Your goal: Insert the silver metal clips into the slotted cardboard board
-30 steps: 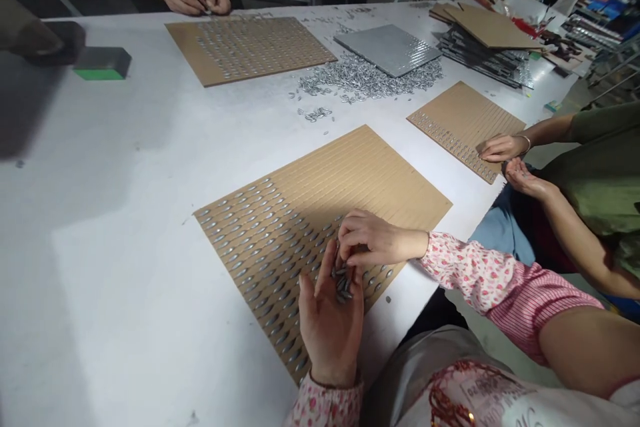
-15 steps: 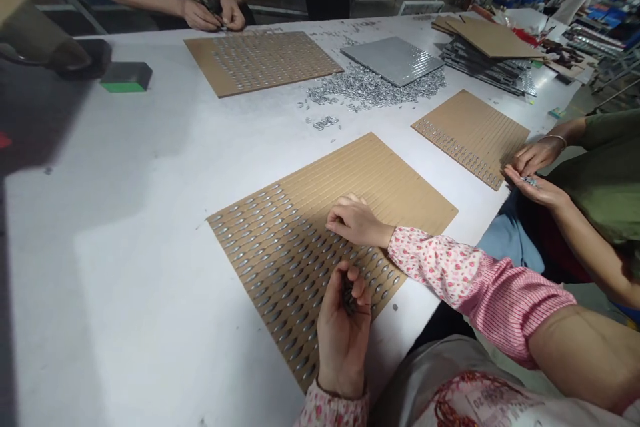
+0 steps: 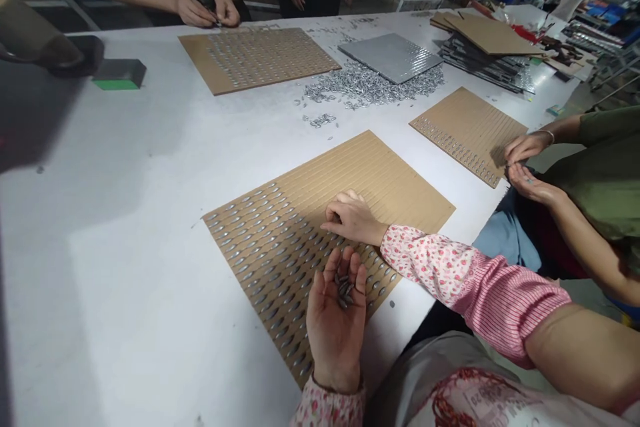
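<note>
Head view
My left hand (image 3: 336, 320): palm up over the near edge of my slotted board (image 3: 395, 180), fingers loosely cupped around a few small metal pieces (image 3: 344, 287).
My right hand (image 3: 353, 217): just beyond, fingertips pinched together, pressed on the board's rows.
Loose pile of pieces (image 3: 367, 83): well beyond the board.
</note>
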Demonstrator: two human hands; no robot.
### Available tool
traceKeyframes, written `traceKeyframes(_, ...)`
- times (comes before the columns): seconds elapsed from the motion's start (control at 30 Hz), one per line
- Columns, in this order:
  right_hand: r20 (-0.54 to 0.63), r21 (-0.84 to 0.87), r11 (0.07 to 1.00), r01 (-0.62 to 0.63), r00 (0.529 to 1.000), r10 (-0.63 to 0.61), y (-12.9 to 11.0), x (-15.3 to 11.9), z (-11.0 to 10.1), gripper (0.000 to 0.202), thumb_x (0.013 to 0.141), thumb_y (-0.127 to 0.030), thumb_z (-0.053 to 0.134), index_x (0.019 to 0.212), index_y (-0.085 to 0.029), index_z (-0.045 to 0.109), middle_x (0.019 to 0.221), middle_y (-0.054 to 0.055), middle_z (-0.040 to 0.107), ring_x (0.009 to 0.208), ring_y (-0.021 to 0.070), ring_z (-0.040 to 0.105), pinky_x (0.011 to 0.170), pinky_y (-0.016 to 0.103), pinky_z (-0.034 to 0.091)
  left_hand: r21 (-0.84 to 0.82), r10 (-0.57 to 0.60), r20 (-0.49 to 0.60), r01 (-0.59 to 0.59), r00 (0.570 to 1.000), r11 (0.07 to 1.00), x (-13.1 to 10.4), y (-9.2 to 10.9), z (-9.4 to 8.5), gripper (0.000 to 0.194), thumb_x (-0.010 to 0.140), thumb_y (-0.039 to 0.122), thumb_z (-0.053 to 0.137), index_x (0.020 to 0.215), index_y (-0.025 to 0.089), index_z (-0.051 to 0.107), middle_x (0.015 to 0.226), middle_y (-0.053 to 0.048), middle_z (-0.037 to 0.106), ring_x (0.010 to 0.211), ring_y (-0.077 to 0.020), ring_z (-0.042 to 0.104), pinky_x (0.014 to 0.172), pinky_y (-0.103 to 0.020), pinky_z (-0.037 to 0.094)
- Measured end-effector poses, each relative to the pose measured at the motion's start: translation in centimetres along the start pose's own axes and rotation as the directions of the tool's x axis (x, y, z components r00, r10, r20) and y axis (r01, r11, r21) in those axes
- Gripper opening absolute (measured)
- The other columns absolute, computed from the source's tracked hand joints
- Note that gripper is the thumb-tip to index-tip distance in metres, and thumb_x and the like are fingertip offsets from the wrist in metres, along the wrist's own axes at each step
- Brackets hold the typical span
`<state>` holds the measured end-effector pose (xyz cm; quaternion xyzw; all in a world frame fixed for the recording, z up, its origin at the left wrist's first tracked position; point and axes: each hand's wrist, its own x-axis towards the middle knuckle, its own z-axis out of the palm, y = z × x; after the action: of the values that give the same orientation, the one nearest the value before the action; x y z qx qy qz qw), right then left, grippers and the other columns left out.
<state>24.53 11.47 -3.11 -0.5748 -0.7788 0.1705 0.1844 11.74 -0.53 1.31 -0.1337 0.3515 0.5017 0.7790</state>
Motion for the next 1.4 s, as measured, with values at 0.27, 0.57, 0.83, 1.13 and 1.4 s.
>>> traceKeyframes(0.27, 0.025, 0.211, 0.966, 0.147, 0.988, -0.156, -0.7, -0.6, -2.2, 0.027, 0.088, -0.042, 0.055, 0.085, -0.017, 0.065, 0.087, 0.003, 0.059, 0.089, 0.0153, 0.048, 0.088, 0.031, 0.032, -0.028, 0.041, 0.173, -0.037, 0.984, 0.999, -0.3, 0.3, 0.0, 0.043, 0.092, 0.043, 0.043, 0.116, 0.014, 0.066, 0.126, -0.016, 0.06, 0.126, -0.0257, 0.047, 0.099, -0.037, 0.043)
traceKeyframes(0.57, 0.192, 0.395, 0.819, 0.417, 0.834, -0.517, -2.4, -4.6, -3.7, 0.018, 0.082, -0.035, 0.063, 0.082, -0.016, 0.065, 0.085, 0.004, 0.064, 0.086, 0.0143, 0.053, 0.089, 0.032, 0.038, 0.053, 0.024, 0.131, -0.032, 0.991, 0.998, -0.1, -0.1, -0.8, 0.042, 0.087, 0.047, 0.053, 0.113, 0.016, 0.067, 0.11, -0.01, 0.067, 0.096, -0.0184, 0.064, 0.072, -0.023, 0.054)
traceKeyframes(0.83, 0.087, 0.661, 0.746, -0.083, 0.996, 0.033, 1.1, -1.2, -3.6, 0.016, 0.082, -0.028, 0.06, 0.084, -0.013, 0.062, 0.073, 0.0, 0.061, 0.065, 0.0091, 0.054, 0.065, 0.022, 0.043, 0.023, -0.067, 0.022, 0.066, 0.998, 0.998, 0.1, 0.3, -0.5, 0.043, 0.094, 0.003, 0.027, 0.101, 0.013, 0.069, 0.097, -0.011, 0.071, 0.082, -0.0094, 0.068, 0.069, -0.015, 0.053)
traceKeyframes(1.13, 0.057, 0.194, 0.961, 0.198, 0.975, -0.213, 3.2, 0.6, -2.4, 0.006, 0.083, -0.021, 0.062, 0.082, -0.017, 0.066, 0.083, 0.002, 0.066, 0.084, 0.0147, 0.054, 0.086, 0.029, 0.036, -0.012, -0.09, 0.06, 0.091, 0.994, 0.996, 0.1, 0.2, -0.2, 0.035, 0.095, 0.007, 0.033, 0.098, 0.012, 0.068, 0.08, -0.005, 0.063, 0.058, -0.0038, 0.058, 0.055, -0.012, 0.051)
traceKeyframes(1.4, 0.062, 0.153, 0.967, 0.203, 0.975, -0.214, 3.2, 0.7, -2.5, 0.015, 0.087, -0.028, 0.058, 0.081, -0.017, 0.067, 0.083, 0.004, 0.064, 0.083, 0.0149, 0.052, 0.086, 0.029, 0.035, -0.038, -0.121, 0.036, 0.122, 0.992, 0.992, 0.0, 0.2, -0.5, 0.036, 0.095, 0.014, 0.035, 0.099, 0.014, 0.071, 0.098, -0.01, 0.07, 0.087, -0.0143, 0.067, 0.077, -0.025, 0.055)
